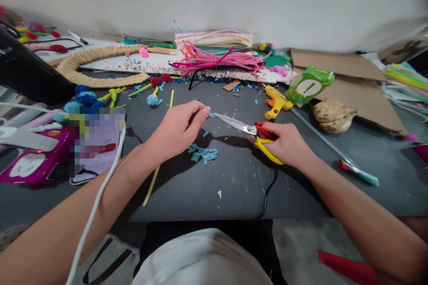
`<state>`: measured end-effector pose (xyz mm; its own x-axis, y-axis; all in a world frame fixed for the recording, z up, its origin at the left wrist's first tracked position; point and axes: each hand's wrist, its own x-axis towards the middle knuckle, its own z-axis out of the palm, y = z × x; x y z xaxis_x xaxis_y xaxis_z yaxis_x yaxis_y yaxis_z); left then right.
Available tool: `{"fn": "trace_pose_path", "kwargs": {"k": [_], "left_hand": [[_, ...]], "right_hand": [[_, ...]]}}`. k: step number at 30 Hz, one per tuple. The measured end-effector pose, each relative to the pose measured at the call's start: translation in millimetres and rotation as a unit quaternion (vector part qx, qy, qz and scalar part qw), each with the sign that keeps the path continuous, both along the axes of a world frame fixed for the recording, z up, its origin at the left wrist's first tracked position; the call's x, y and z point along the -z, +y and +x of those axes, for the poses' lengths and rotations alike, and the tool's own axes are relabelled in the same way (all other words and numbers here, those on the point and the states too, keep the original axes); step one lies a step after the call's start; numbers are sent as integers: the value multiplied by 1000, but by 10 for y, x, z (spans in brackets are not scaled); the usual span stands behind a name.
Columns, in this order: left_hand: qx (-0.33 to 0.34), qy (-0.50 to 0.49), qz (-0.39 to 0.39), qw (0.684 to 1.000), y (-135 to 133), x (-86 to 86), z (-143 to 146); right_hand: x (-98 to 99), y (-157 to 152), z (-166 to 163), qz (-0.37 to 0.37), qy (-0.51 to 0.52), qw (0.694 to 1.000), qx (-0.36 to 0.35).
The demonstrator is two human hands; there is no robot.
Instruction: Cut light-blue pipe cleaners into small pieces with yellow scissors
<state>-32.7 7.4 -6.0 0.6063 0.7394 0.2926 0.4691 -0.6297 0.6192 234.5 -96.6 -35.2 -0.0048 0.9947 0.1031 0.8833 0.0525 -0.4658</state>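
Scissors (249,129) in right grip (290,142), beside left grip (182,124)

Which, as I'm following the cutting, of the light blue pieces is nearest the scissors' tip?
The piece pinched by the left hand, close to the tip of the scissors. The others lie loose on the table, many in a heap.
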Motion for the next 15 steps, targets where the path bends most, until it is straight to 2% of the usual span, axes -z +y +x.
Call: {"fn": "trace_pose_path", "kwargs": {"k": [6, 15], "left_hand": [[-2, -1, 3, 1000, 4, 4, -1], [-21, 7, 4, 1000, -3, 23, 29]], "right_hand": [[3, -13, -19, 15, 31, 999, 25], [-10, -9, -48, -4, 28, 999, 20]]}}
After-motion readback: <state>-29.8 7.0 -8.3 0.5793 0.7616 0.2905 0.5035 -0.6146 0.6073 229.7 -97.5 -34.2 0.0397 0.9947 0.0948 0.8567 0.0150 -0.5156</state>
